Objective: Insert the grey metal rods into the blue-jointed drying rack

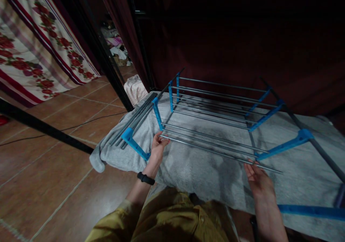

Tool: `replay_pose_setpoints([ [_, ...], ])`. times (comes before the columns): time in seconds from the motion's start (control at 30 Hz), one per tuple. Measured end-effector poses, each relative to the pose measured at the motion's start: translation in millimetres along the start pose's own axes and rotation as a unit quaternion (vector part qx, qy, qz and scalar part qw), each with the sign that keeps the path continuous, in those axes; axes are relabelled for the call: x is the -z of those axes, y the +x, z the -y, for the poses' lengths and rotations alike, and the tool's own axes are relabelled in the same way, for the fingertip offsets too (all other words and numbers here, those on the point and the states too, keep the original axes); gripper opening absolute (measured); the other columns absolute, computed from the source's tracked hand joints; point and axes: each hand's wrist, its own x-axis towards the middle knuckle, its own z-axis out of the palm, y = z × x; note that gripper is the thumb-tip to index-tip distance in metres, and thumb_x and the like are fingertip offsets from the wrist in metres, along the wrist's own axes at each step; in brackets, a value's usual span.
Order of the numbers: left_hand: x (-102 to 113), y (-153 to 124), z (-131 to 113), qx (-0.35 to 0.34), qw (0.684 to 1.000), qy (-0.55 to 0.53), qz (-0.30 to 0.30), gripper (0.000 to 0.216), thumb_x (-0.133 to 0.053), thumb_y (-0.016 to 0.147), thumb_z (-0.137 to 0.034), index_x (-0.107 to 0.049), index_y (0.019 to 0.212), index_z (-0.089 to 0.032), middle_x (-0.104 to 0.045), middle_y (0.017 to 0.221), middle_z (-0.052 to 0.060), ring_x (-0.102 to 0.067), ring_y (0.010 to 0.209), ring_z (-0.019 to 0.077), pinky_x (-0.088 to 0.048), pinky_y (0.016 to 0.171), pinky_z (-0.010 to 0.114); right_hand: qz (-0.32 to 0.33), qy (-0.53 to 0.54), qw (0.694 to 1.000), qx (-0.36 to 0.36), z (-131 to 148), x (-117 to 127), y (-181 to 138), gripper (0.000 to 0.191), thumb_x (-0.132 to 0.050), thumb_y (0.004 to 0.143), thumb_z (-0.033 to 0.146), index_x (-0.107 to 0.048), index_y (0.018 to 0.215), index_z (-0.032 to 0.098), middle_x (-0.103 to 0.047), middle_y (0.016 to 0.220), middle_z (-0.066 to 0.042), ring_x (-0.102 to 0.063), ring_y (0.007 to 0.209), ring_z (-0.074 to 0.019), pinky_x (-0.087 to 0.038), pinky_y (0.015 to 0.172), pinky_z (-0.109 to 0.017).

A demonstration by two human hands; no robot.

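Note:
A rack (212, 121) of thin metal rods and blue plastic brackets lies on a grey blanket. My left hand (159, 144) is closed with its fingertips on the left end of a metal rod (205, 148). My right hand (256, 173) grips the same rod close to its right end, palm turned up. The rod runs across in front of the rack, a little nearer to me than the other rods. A blue bracket (136, 145) stands left of my left hand. Another blue bracket (287, 145) slants up beyond my right hand.
Several loose metal rods (134, 119) lie on the blanket (199, 177) at the left. A blue piece (309, 211) sits at the lower right. Dark bed posts (48, 130) cross the left side. A cable (88, 121) runs over the tiled floor (70, 173).

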Motion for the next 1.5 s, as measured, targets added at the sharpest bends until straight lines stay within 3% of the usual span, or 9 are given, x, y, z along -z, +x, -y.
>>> replay_pose_setpoints([
  [0.13, -1.1, -1.6, -5.6, 0.032, 0.997, -0.065, -0.011, 0.051, -0.086, 0.066, -0.028, -0.062, 0.110, -0.019, -0.063, 0.071, -0.004, -0.069, 0.081, 0.0163, -0.054, 0.078, 0.029, -0.004, -0.007, 1.000, -0.014, -0.6, 0.6, 2.4, 0.019, -0.072, 0.069, 0.007, -0.065, 0.079, 0.021, -0.073, 0.087, 0.001, -0.072, 0.086, -0.0125, -0.063, 0.081, -0.024],
  [0.37, 1.3, 1.7, -6.0, 0.052, 0.989, -0.133, -0.032, 0.035, -0.087, 0.065, -0.024, -0.062, 0.090, -0.018, -0.074, 0.087, 0.004, -0.071, 0.085, 0.0160, -0.055, 0.075, 0.027, -0.023, -0.015, 1.000, -0.013, -6.8, 3.4, 7.2, 0.011, -0.075, 0.076, 0.024, -0.064, 0.077, 0.022, -0.068, 0.078, 0.003, -0.070, 0.073, -0.0112, -0.064, 0.074, -0.024],
  [0.47, 1.0, 2.3, -6.1, 0.062, 0.986, -0.155, -0.031, 0.030, -0.086, 0.067, -0.021, -0.060, 0.082, -0.019, -0.074, 0.086, 0.003, -0.072, 0.083, 0.0151, -0.057, 0.075, 0.027, -0.036, -0.007, 0.999, -0.013, -8.2, 5.0, 7.0, 0.007, -0.073, 0.077, 0.021, -0.065, 0.077, 0.021, -0.068, 0.078, 0.003, -0.070, 0.071, -0.0104, -0.064, 0.073, -0.023],
  [0.63, 0.3, 3.0, -8.8, 0.078, 0.983, -0.164, -0.023, 0.025, -0.084, 0.071, -0.020, -0.060, 0.074, -0.018, -0.075, 0.085, 0.005, -0.071, 0.078, 0.0134, -0.058, 0.074, 0.026, -0.027, 0.006, 1.000, -0.005, -6.5, 5.7, 4.5, 0.019, -0.076, 0.069, 0.012, -0.059, 0.071, 0.021, -0.070, 0.081, 0.003, -0.072, 0.075, -0.0116, -0.065, 0.073, -0.025],
  [1.17, -0.8, 1.8, -15.1, 0.091, 0.986, -0.137, -0.012, 0.017, -0.080, 0.076, -0.017, -0.068, 0.088, -0.017, -0.074, 0.087, 0.004, -0.072, 0.083, 0.0139, -0.057, 0.077, 0.026, -0.015, 0.002, 1.000, -0.012, -9.1, 4.6, 1.1, 0.018, -0.067, 0.070, 0.004, -0.065, 0.073, 0.022, -0.071, 0.080, 0.002, -0.073, 0.079, -0.0125, -0.064, 0.079, -0.026],
  [1.5, -3.4, -2.1, -14.1, 0.112, 0.981, -0.156, -0.014, 0.011, -0.078, 0.077, -0.013, -0.067, 0.080, -0.015, -0.073, 0.089, 0.005, -0.071, 0.082, 0.0123, -0.057, 0.078, 0.024, -0.003, 0.000, 1.000, -0.018, -15.5, -1.9, -2.0, 0.018, -0.069, 0.070, 0.005, -0.067, 0.077, 0.020, -0.073, 0.082, 0.001, -0.073, 0.081, -0.0123, -0.062, 0.083, -0.026],
])
